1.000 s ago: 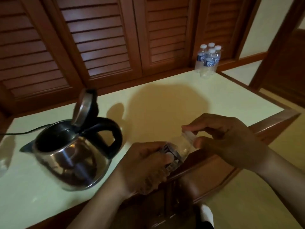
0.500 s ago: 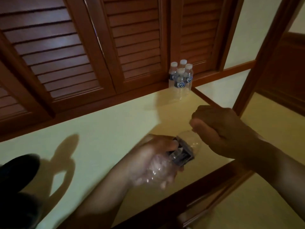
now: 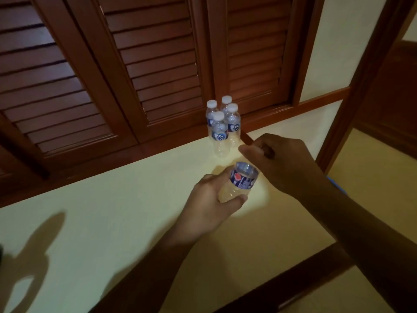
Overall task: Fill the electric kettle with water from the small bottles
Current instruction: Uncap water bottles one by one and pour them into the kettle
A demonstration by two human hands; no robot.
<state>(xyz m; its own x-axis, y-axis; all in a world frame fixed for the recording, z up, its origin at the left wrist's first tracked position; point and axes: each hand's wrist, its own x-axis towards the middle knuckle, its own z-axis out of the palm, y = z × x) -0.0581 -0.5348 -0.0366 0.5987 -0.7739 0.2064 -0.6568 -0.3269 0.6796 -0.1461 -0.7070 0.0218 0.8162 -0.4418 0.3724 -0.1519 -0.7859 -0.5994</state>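
Note:
My left hand (image 3: 209,204) grips a small clear bottle (image 3: 241,180) with a blue label, tilted with its top toward the upper right, just above the pale yellow table (image 3: 112,211). My right hand (image 3: 284,163) is closed in a fist over the bottle's neck end, so the cap is hidden. Several small capped bottles (image 3: 220,129) stand together at the table's back edge, just beyond my hands. The kettle is out of view; only its shadow (image 3: 33,256) lies on the table at lower left.
Dark wooden louvred doors (image 3: 158,64) rise right behind the table. A wooden rim (image 3: 293,279) borders the table's near right side, and a wooden post (image 3: 361,86) stands at the right.
The view has swung right, so the kettle has left the frame. Both hands have carried the held bottle forward, close to the group of standing bottles.

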